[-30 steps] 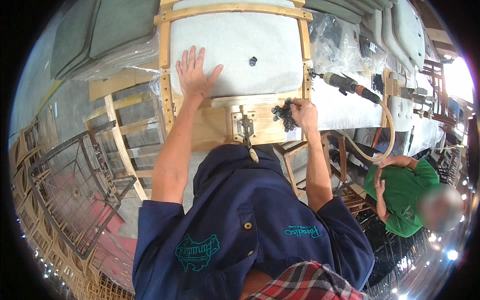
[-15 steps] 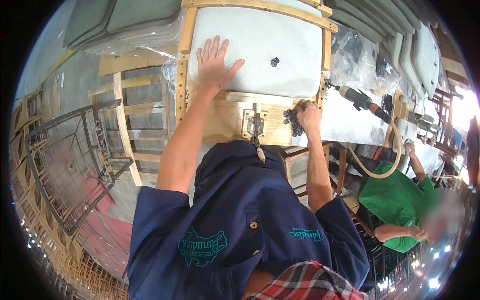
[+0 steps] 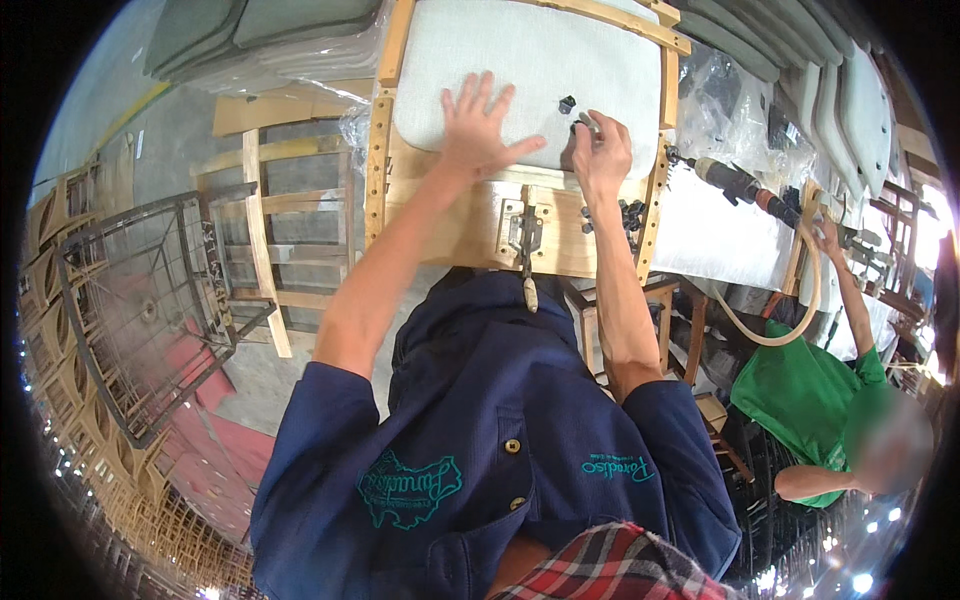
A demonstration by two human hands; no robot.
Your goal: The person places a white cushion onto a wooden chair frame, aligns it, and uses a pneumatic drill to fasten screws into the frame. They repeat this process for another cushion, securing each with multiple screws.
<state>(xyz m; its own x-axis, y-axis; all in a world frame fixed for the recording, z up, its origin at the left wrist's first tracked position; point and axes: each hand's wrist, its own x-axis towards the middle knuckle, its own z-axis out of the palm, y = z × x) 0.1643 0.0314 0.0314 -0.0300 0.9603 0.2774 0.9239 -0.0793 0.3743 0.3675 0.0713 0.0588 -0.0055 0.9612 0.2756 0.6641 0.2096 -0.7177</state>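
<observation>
A light grey fabric-covered panel (image 3: 540, 50) lies in a wooden frame jig (image 3: 382, 150) before me. My left hand (image 3: 477, 130) rests on the panel's left part with fingers spread, holding nothing. Over its lower right part, my right hand (image 3: 603, 155) pinches a small dark piece (image 3: 583, 122) between thumb and fingers; its exact kind cannot be made out. Just beyond those fingertips, a small black piece (image 3: 567, 104) sits on the fabric. Several similar black pieces (image 3: 630, 214) lie in a pile on the jig's near board, partly behind my right forearm.
A metal toggle clamp (image 3: 525, 230) is mounted on the near board. To the right lies a power drill (image 3: 735, 182), near a curved hose (image 3: 815, 290). A co-worker in a green shirt (image 3: 800, 385) is at the right. A wire-mesh rack (image 3: 130, 310) stands left; padded panels (image 3: 840, 110) are stacked far right.
My right hand has left the pile of black pieces and moved up over the panel with a small dark piece. The left hand has shifted slightly right. The co-worker's arm has reached out.
</observation>
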